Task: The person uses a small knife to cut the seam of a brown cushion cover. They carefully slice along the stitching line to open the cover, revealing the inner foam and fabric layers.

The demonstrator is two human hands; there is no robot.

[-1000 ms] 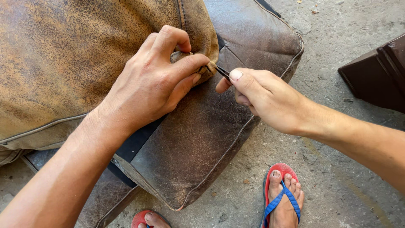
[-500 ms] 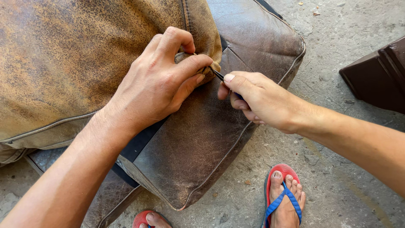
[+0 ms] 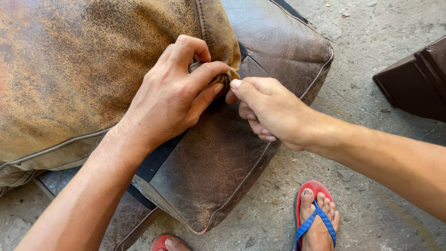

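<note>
My left hand (image 3: pixel 174 93) pinches a bunched corner of a worn tan leather cushion (image 3: pixel 69 69), thumb and fingers closed on the fold. My right hand (image 3: pixel 269 109) is pressed up against the left thumb, with thumb and forefinger pinched on a thin dark needle (image 3: pixel 228 79). Only the needle's tip shows at the fold. Under both hands lies a dark brown leather cushion (image 3: pixel 218 158) with piped edges, and the tan cushion rests partly on it.
Both cushions lie on a rough concrete floor (image 3: pixel 371 37). A dark brown wooden piece (image 3: pixel 416 79) stands at the right edge. My foot in a red and blue flip-flop (image 3: pixel 316 218) is close to the cushion's corner, and the other sandal (image 3: pixel 169 244) peeks in at the bottom.
My right hand has moved left, closing the gap to my left thumb. The needle, plainly visible between the hands before, is now almost hidden. My left hand keeps its grip.
</note>
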